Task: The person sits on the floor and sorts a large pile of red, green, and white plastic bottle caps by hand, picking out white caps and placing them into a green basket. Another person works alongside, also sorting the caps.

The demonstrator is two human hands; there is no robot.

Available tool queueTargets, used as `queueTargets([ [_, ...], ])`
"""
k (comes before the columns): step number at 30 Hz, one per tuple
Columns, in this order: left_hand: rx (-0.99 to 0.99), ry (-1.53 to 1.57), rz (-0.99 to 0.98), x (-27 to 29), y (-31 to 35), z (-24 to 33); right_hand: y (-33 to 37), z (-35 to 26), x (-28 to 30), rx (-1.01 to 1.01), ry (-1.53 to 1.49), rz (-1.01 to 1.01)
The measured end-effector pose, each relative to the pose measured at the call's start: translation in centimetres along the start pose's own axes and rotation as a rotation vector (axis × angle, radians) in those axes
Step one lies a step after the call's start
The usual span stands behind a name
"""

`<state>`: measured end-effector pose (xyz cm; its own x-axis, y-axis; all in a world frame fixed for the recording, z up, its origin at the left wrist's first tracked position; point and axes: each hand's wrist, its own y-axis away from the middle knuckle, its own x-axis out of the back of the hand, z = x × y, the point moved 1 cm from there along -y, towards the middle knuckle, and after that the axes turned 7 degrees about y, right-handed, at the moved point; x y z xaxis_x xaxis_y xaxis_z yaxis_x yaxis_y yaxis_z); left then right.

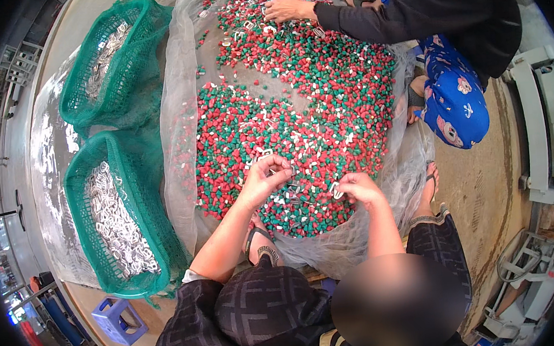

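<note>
My left hand is closed in a pinch over a wide spread of small red, green and white stone-like pieces. A small greyish edge shows at its fingertips, too little to name. Just beyond the knuckles lie a few white buckles. To the right, my right hand grips a white buckle between thumb and fingers, slightly above the pieces. The pieces lie on a sheer whitish mesh sheet, whose edges bunch up around them.
Two green baskets lined with netting stand at left; the nearer basket and the farther basket hold white buckles. A co-worker's hand reaches into the pile from the upper right. A purple stool stands at lower left, grey machinery at right.
</note>
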<state>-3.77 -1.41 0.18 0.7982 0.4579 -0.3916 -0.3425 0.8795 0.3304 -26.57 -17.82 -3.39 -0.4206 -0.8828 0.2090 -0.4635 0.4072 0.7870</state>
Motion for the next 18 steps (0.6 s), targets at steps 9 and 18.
queueTargets([
  [9,-0.380,-1.252,-0.315,-3.7,1.6,-2.6,2.0,-3.4,-0.7,0.073,-0.527,-0.073],
  [18,0.173,-0.358,-0.127,-1.8,-0.2,-1.5,1.9,-4.7,-3.8,0.120,-0.422,-0.230],
])
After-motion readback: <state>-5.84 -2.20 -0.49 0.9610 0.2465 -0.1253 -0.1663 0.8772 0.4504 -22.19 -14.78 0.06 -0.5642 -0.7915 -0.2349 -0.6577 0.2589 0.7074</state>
